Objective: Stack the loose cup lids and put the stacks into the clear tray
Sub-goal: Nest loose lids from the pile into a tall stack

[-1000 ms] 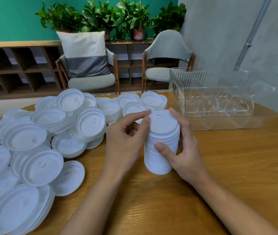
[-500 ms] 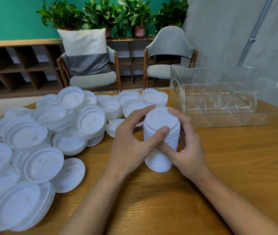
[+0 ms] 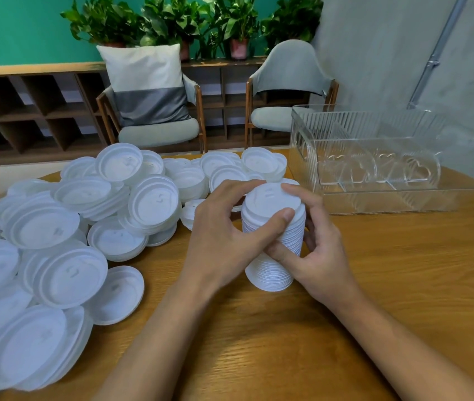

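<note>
A tall stack of white cup lids (image 3: 270, 273) stands upright on the wooden table (image 3: 403, 285) near its middle. My left hand (image 3: 224, 235) grips the stack from the left, thumb across its front and fingers over the top rim. My right hand (image 3: 316, 256) grips it from the right, thumb low on the front, fingers curled round the back. A large heap of loose white lids (image 3: 65, 233) covers the table's left side. The clear tray (image 3: 380, 166) sits at the back right and holds no lids.
Two grey chairs (image 3: 287, 82) and a low wooden shelf (image 3: 27, 111) with potted plants stand beyond the table's far edge. A grey wall rises behind the tray. Bare wood lies in front of the stack and to its right.
Both hands have closed tighter on the stack; my left thumb has slid across its front and my right thumb has moved lower. The stack stays on the table.
</note>
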Demonstrator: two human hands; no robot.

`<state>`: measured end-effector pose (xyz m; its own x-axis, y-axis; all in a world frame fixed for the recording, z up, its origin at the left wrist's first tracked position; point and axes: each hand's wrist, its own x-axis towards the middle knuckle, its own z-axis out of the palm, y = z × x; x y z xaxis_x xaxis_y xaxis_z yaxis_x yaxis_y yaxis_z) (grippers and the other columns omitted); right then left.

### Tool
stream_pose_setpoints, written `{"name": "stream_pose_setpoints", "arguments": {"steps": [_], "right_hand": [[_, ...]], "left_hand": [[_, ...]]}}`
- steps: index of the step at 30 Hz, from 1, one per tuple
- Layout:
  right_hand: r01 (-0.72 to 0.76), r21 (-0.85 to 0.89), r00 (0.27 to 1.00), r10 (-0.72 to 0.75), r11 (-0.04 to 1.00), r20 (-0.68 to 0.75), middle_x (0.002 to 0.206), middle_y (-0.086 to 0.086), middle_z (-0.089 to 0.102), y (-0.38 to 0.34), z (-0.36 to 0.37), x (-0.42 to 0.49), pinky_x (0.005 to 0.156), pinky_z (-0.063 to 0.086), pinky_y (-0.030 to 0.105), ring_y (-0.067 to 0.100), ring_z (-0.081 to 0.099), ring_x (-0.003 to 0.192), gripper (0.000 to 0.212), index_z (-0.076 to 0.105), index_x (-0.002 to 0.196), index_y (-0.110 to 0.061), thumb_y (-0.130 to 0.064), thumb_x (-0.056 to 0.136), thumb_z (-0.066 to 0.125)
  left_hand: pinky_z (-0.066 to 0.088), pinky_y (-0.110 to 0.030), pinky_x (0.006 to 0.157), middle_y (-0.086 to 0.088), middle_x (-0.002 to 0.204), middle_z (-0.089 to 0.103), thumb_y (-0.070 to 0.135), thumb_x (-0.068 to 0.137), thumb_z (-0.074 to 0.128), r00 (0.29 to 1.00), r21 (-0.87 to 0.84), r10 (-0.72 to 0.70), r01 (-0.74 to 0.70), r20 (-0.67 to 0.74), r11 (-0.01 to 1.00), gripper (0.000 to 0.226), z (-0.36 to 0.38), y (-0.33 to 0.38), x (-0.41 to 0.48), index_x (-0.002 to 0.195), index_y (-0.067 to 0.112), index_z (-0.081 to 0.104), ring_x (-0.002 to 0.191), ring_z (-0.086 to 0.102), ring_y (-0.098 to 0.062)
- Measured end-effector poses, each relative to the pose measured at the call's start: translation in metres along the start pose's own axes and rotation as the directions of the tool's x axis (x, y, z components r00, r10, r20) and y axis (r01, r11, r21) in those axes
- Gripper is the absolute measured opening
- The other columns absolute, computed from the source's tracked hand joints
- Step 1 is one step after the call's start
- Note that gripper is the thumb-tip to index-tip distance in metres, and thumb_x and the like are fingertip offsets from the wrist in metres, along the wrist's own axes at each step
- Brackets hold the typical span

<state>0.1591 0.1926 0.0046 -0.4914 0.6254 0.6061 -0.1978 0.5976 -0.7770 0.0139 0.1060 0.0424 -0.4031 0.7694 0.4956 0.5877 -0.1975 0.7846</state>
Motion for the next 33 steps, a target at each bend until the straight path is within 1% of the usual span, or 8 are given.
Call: {"name": "stream_pose_setpoints", "arguments": {"steps": [10,15,17,20,22,25,28,33], "right_hand": [[-0.006,-0.047,1.0,0.008,0.999,0.029,0.132,-0.01,0.064,0.002,-0.003,-0.001,0.096,0.058,0.041,0.021,0.065,0.124,0.07,0.047,0.14,-0.034,-0.036,0.082,0.085],[0.004,-0.112,0.999,0.0,0.994,0.035,0.137,-0.013,0.061,0.005,-0.004,-0.003,0.097,0.057,0.04,0.019,0.062,0.127,0.074,0.045,0.141,-0.04,-0.044,0.079,0.085],[-0.001,-0.146,1.0,0.002,0.989,0.007,0.139,-0.018,0.058,0.006,-0.006,-0.003,0.099,0.056,0.039,0.015,0.06,0.129,0.074,0.044,0.14,-0.042,-0.048,0.078,0.084],[-0.022,-0.184,1.0,0.017,0.983,-0.025,0.143,-0.022,0.054,0.008,-0.011,-0.003,0.102,0.055,0.036,0.011,0.055,0.134,0.076,0.042,0.141,-0.042,-0.052,0.078,0.082],[-0.028,-0.189,0.999,0.022,0.982,-0.029,0.144,-0.022,0.053,0.008,-0.012,-0.003,0.104,0.054,0.041,0.01,0.054,0.135,0.077,0.041,0.142,-0.041,-0.053,0.077,0.081],[-0.034,-0.192,0.999,0.029,0.981,-0.027,0.142,-0.025,0.053,0.008,-0.011,-0.003,0.104,0.053,0.044,0.008,0.054,0.134,0.077,0.042,0.142,-0.039,-0.053,0.077,0.081],[-0.036,-0.192,0.999,0.033,0.981,-0.019,0.14,-0.03,0.053,0.007,-0.011,-0.003,0.104,0.054,0.038,0.004,0.054,0.133,0.077,0.041,0.142,-0.039,-0.053,0.077,0.08],[-0.045,-0.198,0.999,0.042,0.979,-0.022,0.141,-0.031,0.051,0.008,-0.011,-0.002,0.103,0.053,0.036,0.003,0.053,0.133,0.077,0.04,0.141,-0.043,-0.055,0.076,0.079]], "left_hand": [[0.057,-0.032,0.1,0.013,0.123,0.072,0.045,0.08,0.088,0.982,-0.218,-0.118,0.148,0.145,0.965,0.057,0.001,-0.003,-0.004,0.131,0.031,0.066,0.117,0.067,-0.006],[0.045,-0.021,0.11,0.02,0.141,0.064,0.061,0.097,0.061,0.982,-0.229,-0.075,0.114,0.174,0.967,0.063,0.002,-0.013,-0.009,0.151,0.03,0.054,0.134,0.055,0.003],[0.043,-0.02,0.11,0.017,0.144,0.063,0.063,0.103,0.044,0.994,-0.139,-0.045,0.059,0.102,0.989,0.062,-0.003,-0.022,-0.011,0.152,0.027,0.054,0.136,0.054,0.003],[0.05,-0.021,0.098,0.013,0.127,0.07,0.038,0.104,0.059,0.995,0.154,0.042,-0.027,-0.095,0.988,0.036,-0.014,-0.043,-0.014,0.134,0.019,0.069,0.12,0.062,0.001],[0.05,-0.031,0.103,0.006,0.124,0.072,0.016,0.098,0.071,0.983,0.387,0.164,-0.118,-0.086,0.914,0.026,-0.017,-0.059,-0.015,0.123,0.015,0.074,0.121,0.063,-0.01],[0.057,-0.038,0.099,-0.005,0.133,0.071,-0.001,0.088,0.074,0.982,0.582,0.188,-0.168,0.027,0.796,0.04,-0.014,-0.069,-0.013,0.126,0.01,0.073,0.126,0.064,-0.022],[0.061,-0.04,0.078,-0.01,0.132,0.07,-0.008,0.079,0.076,0.985,0.677,0.173,-0.144,0.026,0.722,0.049,-0.011,-0.066,-0.012,0.125,0.007,0.072,0.119,0.068,-0.03],[0.057,-0.038,0.068,-0.011,0.114,0.075,-0.01,0.075,0.079,0.986,0.676,0.153,-0.073,-0.06,0.733,0.046,-0.012,-0.067,-0.011,0.118,0.006,0.074,0.101,0.073,-0.034]]}}
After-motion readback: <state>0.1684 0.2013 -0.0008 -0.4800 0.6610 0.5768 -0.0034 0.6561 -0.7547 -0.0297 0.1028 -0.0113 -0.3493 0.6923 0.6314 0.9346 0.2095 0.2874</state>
